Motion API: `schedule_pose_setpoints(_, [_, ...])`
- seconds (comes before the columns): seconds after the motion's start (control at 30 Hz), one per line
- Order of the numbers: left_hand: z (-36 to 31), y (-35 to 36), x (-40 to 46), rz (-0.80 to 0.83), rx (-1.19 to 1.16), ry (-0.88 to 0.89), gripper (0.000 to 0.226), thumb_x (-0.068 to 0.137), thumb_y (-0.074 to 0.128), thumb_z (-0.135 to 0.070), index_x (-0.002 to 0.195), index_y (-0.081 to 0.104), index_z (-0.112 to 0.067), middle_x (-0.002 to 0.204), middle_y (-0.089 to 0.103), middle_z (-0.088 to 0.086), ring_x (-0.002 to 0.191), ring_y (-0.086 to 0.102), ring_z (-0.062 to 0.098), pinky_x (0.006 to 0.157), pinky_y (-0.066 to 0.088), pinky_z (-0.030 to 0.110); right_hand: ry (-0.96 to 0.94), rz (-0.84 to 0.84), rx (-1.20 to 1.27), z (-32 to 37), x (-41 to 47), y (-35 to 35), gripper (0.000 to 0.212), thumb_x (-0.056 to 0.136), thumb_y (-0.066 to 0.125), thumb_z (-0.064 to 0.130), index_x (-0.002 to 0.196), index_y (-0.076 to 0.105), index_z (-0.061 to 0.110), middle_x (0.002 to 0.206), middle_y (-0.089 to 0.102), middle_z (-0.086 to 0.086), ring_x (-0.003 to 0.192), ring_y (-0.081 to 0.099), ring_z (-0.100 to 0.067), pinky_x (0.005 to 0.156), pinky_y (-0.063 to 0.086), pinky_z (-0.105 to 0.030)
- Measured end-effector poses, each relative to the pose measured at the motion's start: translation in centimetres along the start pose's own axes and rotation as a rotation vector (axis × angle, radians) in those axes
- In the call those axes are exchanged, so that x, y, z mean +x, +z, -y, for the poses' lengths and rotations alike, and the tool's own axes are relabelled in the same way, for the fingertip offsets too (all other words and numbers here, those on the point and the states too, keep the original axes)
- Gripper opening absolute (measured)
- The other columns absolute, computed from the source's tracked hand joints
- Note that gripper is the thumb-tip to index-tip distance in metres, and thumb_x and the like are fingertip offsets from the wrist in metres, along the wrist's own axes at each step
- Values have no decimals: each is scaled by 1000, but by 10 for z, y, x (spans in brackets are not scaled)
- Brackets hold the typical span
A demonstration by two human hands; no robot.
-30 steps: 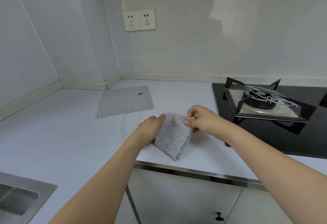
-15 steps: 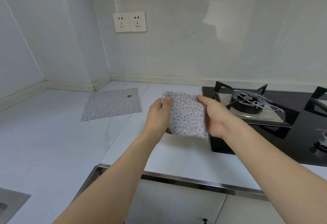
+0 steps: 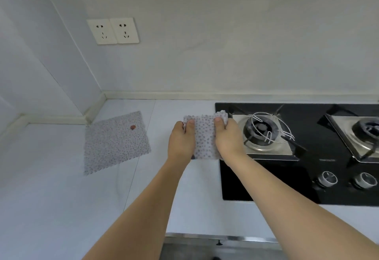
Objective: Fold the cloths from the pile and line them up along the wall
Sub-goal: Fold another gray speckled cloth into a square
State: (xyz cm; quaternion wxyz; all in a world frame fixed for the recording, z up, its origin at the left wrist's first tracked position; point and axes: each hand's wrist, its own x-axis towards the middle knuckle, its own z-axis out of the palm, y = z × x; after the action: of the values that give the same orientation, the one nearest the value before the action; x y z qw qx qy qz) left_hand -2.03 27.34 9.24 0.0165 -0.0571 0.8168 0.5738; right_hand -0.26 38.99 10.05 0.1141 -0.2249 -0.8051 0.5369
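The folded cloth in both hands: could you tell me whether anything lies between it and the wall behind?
Nothing visible does. The folded cloth, held by the left hand and right hand, faces bare countertop up to the wall. The stove sits to its right, the flat cloth to its left.

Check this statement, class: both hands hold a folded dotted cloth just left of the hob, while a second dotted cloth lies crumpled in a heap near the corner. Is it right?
Not quite. The head view shows the second dotted cloth lying spread out flat near the corner, not crumpled in a heap. The rest stands: the left hand and the right hand each hold the folded dotted cloth just left of the hob.
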Motion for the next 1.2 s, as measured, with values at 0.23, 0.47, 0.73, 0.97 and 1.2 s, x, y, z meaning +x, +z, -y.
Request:
schedule_pose_setpoints(0.23, [-83,53,-29,141,18,-46,39,99,40,-48,76,38,-17,75,45,-2,69,46,16,74,53,45,80,-123,40,14,9,-97,42,101,37,43,108,56,5,103,62,-6,96,58,-22,82,44,-34])
schedule_pose_setpoints(0.47, [-143,173,-54,232,63,75,43,101,38,-44,92,50,-3,80,50,2,69,47,12,56,40,23,134,-190,98,-24,52,-224,38,100,40,43,95,54,8,91,59,-5,87,57,-22,80,46,-38])
schedule_pose_setpoints(0.73, [-207,314,-79,257,128,76,35,102,36,-44,87,46,-13,70,45,-3,61,45,13,48,41,23,213,-173,128,-73,121,-355,45,99,39,48,118,52,9,110,61,-8,102,58,-25,93,48,-45])
schedule_pose_setpoints(0.97, [-237,429,-75,373,118,15,31,103,33,-43,104,46,-15,85,49,-8,71,48,3,33,35,10,358,-174,226,-123,180,-440,56,93,40,58,127,52,15,121,61,-5,112,59,-27,93,51,-50])
schedule_pose_setpoints(1.2, [-271,568,-98,393,86,-12,37,102,34,-44,113,49,-13,91,52,-7,83,54,9,65,51,26,396,-131,234,-186,237,-562,62,94,39,55,136,45,10,132,55,-7,121,53,-28,100,47,-51])
